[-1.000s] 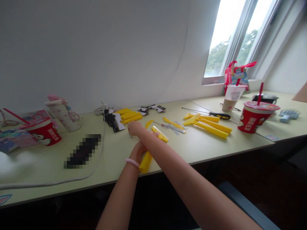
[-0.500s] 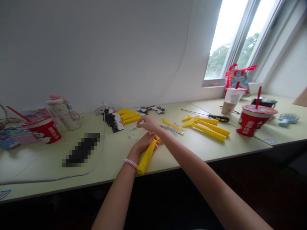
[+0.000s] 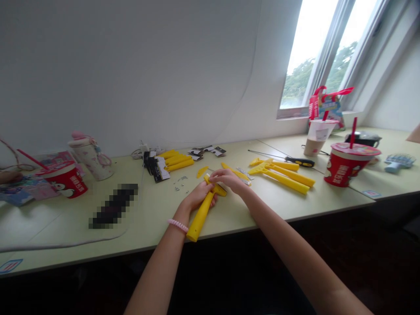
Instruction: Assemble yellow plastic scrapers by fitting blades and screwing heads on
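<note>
My left hand (image 3: 197,195) is wrapped round the yellow scraper (image 3: 201,218) near its head, with the handle slanting down toward the table's front edge. Over the head, my right hand (image 3: 229,179) has thumb and fingertips pinched together; anything small between them is hidden. Small metal screws and nuts (image 3: 177,189) lie scattered left of the hands. Just beyond the scraper head rests a flat yellow piece (image 3: 202,171). Another long yellow piece (image 3: 233,169) lies behind my right hand, beside silvery strips (image 3: 244,172).
Several yellow scrapers (image 3: 284,178) lie at right, with a long screwdriver (image 3: 298,162) behind them. Yellow handles (image 3: 179,162) with black cards (image 3: 157,168) lie at the back. Red cups (image 3: 341,168) stand at both sides; a bottle (image 3: 92,159) and blurred dark object (image 3: 113,206) are left.
My right hand has moved from above the screws back right and down to the scraper head. The flat yellow piece beyond it now shows. My left hand keeps its hold.
</note>
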A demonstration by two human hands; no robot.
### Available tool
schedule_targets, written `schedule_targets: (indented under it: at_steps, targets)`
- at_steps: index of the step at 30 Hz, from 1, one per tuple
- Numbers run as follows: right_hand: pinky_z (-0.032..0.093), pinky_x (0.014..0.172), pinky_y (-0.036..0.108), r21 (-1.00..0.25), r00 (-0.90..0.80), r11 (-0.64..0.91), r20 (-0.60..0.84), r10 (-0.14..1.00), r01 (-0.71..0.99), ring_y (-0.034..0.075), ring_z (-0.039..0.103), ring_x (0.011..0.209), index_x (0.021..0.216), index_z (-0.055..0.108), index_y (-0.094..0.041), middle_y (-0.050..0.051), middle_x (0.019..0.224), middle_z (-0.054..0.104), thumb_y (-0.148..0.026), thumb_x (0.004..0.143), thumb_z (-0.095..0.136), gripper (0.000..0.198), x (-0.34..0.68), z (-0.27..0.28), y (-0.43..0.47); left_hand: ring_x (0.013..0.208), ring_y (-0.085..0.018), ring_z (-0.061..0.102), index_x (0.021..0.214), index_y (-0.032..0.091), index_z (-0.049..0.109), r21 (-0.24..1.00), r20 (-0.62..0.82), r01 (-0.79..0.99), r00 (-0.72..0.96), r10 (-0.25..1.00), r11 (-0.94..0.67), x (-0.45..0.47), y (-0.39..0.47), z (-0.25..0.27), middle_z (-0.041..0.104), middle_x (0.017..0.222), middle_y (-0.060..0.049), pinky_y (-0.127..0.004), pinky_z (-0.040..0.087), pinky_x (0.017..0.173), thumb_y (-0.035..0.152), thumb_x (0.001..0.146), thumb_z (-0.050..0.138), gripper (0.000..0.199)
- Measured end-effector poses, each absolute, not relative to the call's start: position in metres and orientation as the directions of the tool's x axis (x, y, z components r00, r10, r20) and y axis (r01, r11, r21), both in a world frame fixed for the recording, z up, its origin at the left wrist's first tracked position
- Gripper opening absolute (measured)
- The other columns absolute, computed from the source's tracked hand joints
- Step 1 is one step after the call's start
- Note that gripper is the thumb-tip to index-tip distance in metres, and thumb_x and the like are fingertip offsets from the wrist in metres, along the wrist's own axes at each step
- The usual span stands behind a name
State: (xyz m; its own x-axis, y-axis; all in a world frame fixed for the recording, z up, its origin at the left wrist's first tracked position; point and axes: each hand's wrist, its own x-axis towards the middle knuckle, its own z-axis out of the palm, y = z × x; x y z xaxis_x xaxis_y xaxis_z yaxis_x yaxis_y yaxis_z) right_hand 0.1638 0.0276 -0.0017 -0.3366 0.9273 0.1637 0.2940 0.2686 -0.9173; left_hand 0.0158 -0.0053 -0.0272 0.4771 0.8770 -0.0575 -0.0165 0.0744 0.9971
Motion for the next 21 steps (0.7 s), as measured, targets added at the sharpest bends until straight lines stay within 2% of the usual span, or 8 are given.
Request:
schedule_targets:
  at_steps: [9, 15, 18, 21]
  targets:
    - [0.041, 0.059, 0.019, -0.954, -0.319, 0.179, 0.096, 0.943, 0.241, 0.012, 0.060, 0.070, 0.084, 0.071, -0.014, 0.008, 0.079, 0.068, -0.017, 0.068, 0.058, 0.021, 0.158, 0.004, 0.016, 0.042, -0.010, 0.050, 0.105, 0.016, 0.039, 0.996, -0.065, -0.022, 0.460, 0.886, 0.085, 0.016, -0.005, -0.027, 0.052, 0.058, 0.001, -0.020, 0.042, 0.041, 0.037, 0.085, 0.041, 0.028]
    - [0.041, 0.058, 0.020, -0.955, -0.297, 0.115, 0.030, 0.955, 0.274, 0.012, 0.061, 0.068, 0.086, 0.071, -0.011, 0.012, 0.080, 0.068, -0.016, 0.069, 0.059, 0.022, 0.154, 0.001, 0.022, 0.041, -0.010, 0.050, 0.104, 0.015, 0.039, 0.996, -0.041, -0.053, 0.468, 0.883, 0.074, 0.018, -0.007, -0.025, 0.051, 0.057, 0.001, -0.021, 0.041, 0.040, 0.036, 0.085, 0.041, 0.029]
    - [0.043, 0.063, 0.020, -0.948, -0.302, 0.171, 0.085, 0.949, 0.270, 0.013, 0.062, 0.076, 0.088, 0.070, -0.013, 0.011, 0.087, 0.068, -0.018, 0.070, 0.058, 0.023, 0.153, 0.003, 0.030, 0.042, -0.009, 0.050, 0.098, 0.015, 0.041, 0.994, -0.050, -0.066, 0.453, 0.890, 0.089, 0.017, -0.008, -0.024, 0.053, 0.059, 0.000, -0.021, 0.042, 0.042, 0.036, 0.083, 0.044, 0.026]
    - [0.045, 0.072, 0.021, -0.920, -0.263, 0.286, 0.216, 0.940, 0.268, 0.014, 0.061, 0.088, 0.093, 0.068, -0.016, 0.008, 0.097, 0.067, -0.023, 0.074, 0.052, 0.026, 0.146, 0.012, 0.035, 0.043, -0.009, 0.050, 0.090, 0.014, 0.043, 0.997, -0.055, -0.032, 0.395, 0.917, 0.074, 0.018, -0.008, -0.023, 0.054, 0.060, -0.002, -0.022, 0.042, 0.042, 0.035, 0.082, 0.046, 0.022]
